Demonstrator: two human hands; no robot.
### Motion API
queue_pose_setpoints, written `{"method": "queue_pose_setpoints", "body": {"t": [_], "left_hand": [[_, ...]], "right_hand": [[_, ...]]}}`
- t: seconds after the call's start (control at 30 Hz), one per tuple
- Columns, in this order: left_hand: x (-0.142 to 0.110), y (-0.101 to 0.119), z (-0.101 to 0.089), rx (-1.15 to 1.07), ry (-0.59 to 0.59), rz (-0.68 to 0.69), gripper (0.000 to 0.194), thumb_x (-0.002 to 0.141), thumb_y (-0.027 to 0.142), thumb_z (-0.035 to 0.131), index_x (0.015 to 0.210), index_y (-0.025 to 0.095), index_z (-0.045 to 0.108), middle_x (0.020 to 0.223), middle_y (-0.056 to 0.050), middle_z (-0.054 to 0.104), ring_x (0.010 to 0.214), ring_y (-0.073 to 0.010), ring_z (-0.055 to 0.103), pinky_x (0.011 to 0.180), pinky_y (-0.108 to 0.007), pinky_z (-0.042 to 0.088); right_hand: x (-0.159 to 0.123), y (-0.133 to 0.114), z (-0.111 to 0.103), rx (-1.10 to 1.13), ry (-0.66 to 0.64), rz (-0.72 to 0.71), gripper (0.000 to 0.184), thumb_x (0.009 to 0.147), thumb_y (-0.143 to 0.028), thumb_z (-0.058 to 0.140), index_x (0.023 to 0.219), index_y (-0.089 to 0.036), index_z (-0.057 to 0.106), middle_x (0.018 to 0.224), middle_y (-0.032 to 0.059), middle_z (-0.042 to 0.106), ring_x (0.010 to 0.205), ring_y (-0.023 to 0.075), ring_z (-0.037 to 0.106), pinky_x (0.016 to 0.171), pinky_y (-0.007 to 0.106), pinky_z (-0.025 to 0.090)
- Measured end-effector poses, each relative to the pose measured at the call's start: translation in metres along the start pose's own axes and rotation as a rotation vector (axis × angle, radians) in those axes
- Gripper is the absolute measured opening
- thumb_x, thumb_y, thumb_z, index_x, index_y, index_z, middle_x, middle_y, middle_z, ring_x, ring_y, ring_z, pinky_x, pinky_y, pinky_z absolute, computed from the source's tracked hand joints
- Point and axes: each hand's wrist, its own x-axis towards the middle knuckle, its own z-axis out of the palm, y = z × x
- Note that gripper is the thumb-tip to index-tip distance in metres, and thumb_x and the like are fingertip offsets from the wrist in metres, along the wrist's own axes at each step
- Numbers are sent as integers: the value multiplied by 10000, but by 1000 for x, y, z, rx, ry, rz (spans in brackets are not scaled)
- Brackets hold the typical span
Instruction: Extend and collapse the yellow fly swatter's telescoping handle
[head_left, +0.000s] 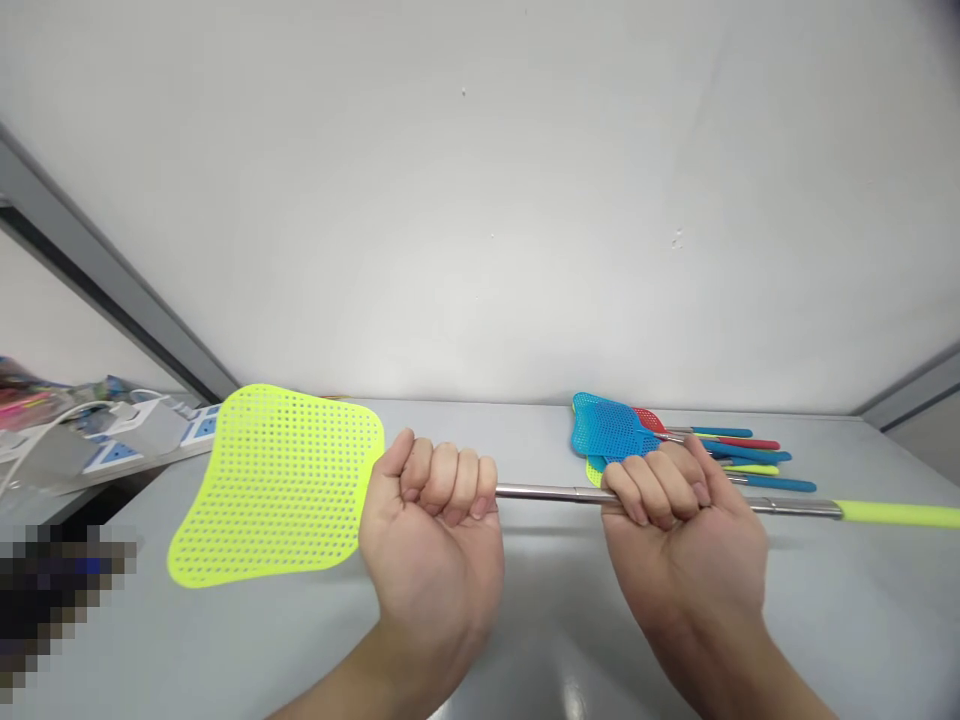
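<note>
- Plainly, the yellow-green swatter (281,485) lay crosswise in my two fists, above the grey table (187,650), its mesh head to the left.
- Its metal rod (547,492) ran to the right, tilting slightly down in the view, into a yellow-green handle (900,514) that reached the view's right edge.
- My left hand (439,540) was closed round the rod just beside the mesh head, fingers curled over it and palm side towards me.
- My right hand (679,540) gripped the rod farther along, palm side towards me too, with bare metal between my fists.
- Beyond my right hand, a pile (611,430) of blue, red and yellow-green swatters lay on the table, near the white wall (480,250), handles pointing right.
- Off to the left, past a grey frame (112,260), were power strips (116,452), a white cable (45,435) and some clear wrapping (30,400); I couldn't tell what it held.
- The lower left corner was pixelated.
</note>
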Motion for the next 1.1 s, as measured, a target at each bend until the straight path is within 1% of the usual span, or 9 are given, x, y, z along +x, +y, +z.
{"method": "queue_pose_setpoints", "body": {"t": [0.17, 0.3, 0.53, 0.63, 0.77, 0.9, 1.1], "left_hand": [[2, -3, -1, -12, 18, 2, 342, 743, 163, 323, 466, 176, 123, 426, 57, 53, 344, -67, 108, 315, -220, 183], [5, -6, -1, -31, 23, 0, 340, 740, 159, 334, 471, 178, 127, 431, 58, 48, 355, -71, 85, 318, -222, 168], [3, -7, -1, -60, 3, -18, 341, 755, 160, 321, 482, 179, 118, 430, 56, 48, 378, -82, 60, 330, -231, 144], [2, -10, -1, -72, 6, -20, 340, 755, 157, 323, 484, 179, 120, 430, 57, 45, 381, -82, 49, 332, -232, 136], [2, -14, -1, -87, 10, -61, 341, 757, 160, 321, 484, 181, 118, 428, 59, 45, 378, -81, 49, 334, -233, 133], [-2, -17, 0, -98, 9, -62, 346, 758, 166, 322, 483, 181, 112, 428, 59, 43, 378, -79, 50, 337, -237, 126], [-6, -21, 2, -107, 22, -97, 346, 762, 177, 319, 477, 182, 123, 427, 60, 42, 376, -77, 49, 339, -241, 121]], "right_hand": [[1, 2, -2, 7, -11, -20, 323, 711, -159, 394, 530, -179, 127, 419, -73, 59, 349, 63, 75, 325, 197, 158], [1, 5, -1, 36, 15, -5, 335, 716, -186, 407, 523, -179, 133, 416, -74, 61, 351, 62, 63, 317, 198, 147], [-2, 4, -1, 49, -10, -18, 330, 697, -157, 415, 509, -178, 144, 403, -75, 72, 349, 65, 63, 314, 206, 144], [-3, 5, -2, 50, -17, -11, 339, 701, -166, 416, 503, -179, 140, 400, -74, 70, 348, 67, 62, 314, 211, 142], [-3, 5, -4, 36, -41, -19, 348, 712, -178, 410, 498, -180, 135, 397, -73, 80, 348, 69, 72, 318, 216, 149], [-5, 6, -4, -1, -56, -26, 358, 721, -200, 409, 499, -179, 128, 399, -74, 77, 345, 69, 76, 321, 215, 156], [-8, 8, -4, 33, -42, 22, 347, 722, -208, 403, 489, -178, 147, 394, -72, 83, 347, 70, 80, 326, 216, 148]]}}
